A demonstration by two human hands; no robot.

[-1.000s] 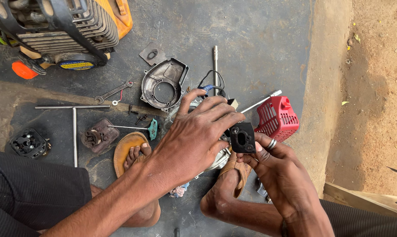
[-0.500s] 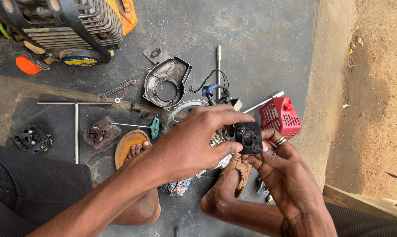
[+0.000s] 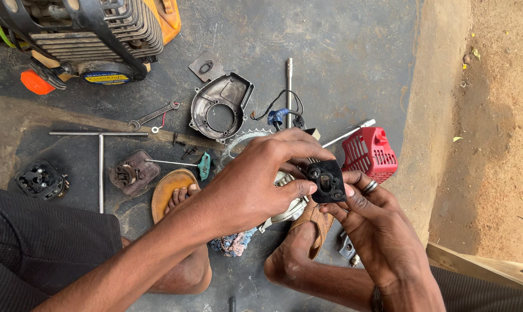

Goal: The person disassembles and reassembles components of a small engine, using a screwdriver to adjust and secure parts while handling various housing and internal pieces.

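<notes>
The big engine [image 3: 82, 34] at the top left is cut off by the top edge. The left hand [image 3: 256, 185] covers most of a pale metal part [image 3: 287, 208], so its shape is hard to tell. A toothed ring [image 3: 238, 144] goes partly behind that hand. The small screws [image 3: 183, 147] by the T-shaped rod [image 3: 99, 156] are too tiny to make out. The right hand [image 3: 377, 231] hides a little metal piece [image 3: 347, 247], maybe a bracket.

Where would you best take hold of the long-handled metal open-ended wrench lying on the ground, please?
Probably at the middle of the metal wrench, coming straight down from above. It lies flat on the dark ground, its slim shank bare on both sides, and the jaw end is wider. Both hands are busy with the small black square part.
</notes>
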